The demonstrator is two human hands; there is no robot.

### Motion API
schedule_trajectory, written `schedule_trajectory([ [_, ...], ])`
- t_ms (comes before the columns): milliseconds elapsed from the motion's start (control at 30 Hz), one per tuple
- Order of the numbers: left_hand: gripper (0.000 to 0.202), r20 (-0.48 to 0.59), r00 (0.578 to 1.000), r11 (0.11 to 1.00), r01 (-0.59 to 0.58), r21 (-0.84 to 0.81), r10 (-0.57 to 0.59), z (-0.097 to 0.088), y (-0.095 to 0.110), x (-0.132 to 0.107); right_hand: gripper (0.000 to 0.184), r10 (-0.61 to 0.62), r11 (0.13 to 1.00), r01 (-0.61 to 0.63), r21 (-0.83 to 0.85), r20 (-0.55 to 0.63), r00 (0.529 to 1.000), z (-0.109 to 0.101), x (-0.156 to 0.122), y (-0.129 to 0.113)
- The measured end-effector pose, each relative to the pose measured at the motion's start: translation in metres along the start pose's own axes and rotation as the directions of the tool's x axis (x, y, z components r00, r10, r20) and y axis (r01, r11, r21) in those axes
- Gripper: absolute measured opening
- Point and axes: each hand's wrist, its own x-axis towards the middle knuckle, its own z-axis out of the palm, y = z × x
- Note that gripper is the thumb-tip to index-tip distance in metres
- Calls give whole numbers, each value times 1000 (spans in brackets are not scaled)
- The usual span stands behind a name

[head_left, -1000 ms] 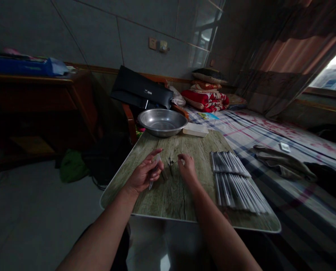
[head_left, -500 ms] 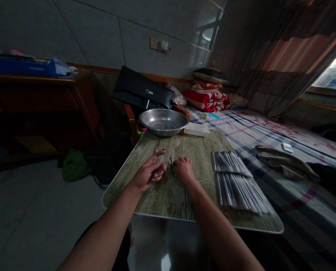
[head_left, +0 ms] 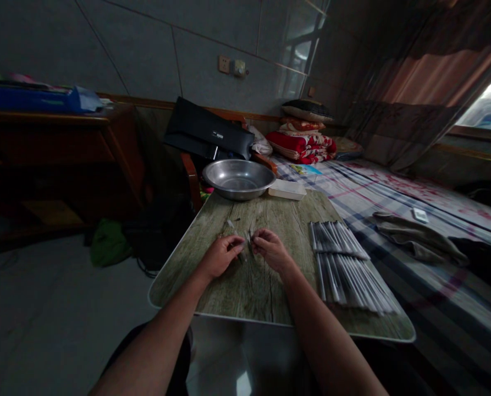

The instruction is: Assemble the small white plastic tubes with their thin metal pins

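My left hand (head_left: 222, 256) is closed over the middle of the small table, thumb and fingers pinched together. A clear, slim pen barrel (head_left: 230, 224) shows just beyond its knuckles, partly hidden by the hand. Close by on the right, my right hand (head_left: 270, 250) pinches a thin dark piece (head_left: 250, 236), too small and blurred to name. The fingertips of both hands face each other, a small gap apart. To the right lie many slim pens (head_left: 352, 280) with pale barrels, laid side by side in two rows.
A steel basin (head_left: 240, 184) and a white plastic tray (head_left: 287, 190) stand at the far edge of the wood-patterned table (head_left: 294, 220). Behind is a chair with a black bag (head_left: 212, 132). A bed with checked sheets (head_left: 344, 187) adjoins on the right.
My left hand has turned palm down and its raised index finger has curled in to a pinch. My right hand has lifted and rolled, its fingers now pinching the thin dark piece.
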Motion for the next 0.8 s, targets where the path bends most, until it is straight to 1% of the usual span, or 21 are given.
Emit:
schedule_trajectory([
  [100, 16, 1, 998, 993, -63, 103, 63, -1, -2, 0, 19, -17, 995, 20, -96, 35, 999, 0, 1, 5],
  [200, 16, 13, 995, 977, -101, 189, 100, -1, -5, 0, 14, -53, 977, 65, -205, 63, 997, -2, 2, 8],
  [433, 16, 47, 993, 952, -117, 284, 109, -2, -6, 1, 11, -88, 920, 95, -380, 35, 995, -2, 2, 8],
  [633, 15, 29, 994, 946, -108, 306, 104, -3, -5, 0, 7, -107, 892, 108, -439, 27, 994, -1, 2, 7],
  [700, 15, 29, 994, 929, -111, 353, 108, -2, -5, -1, 6, -91, 856, 92, -508, 26, 995, -1, 2, 7],
  [800, 19, 42, 993, 886, -119, 448, 113, 0, -5, -1, 11, -88, 771, 73, -632, 8, 996, -1, 2, 8],
])
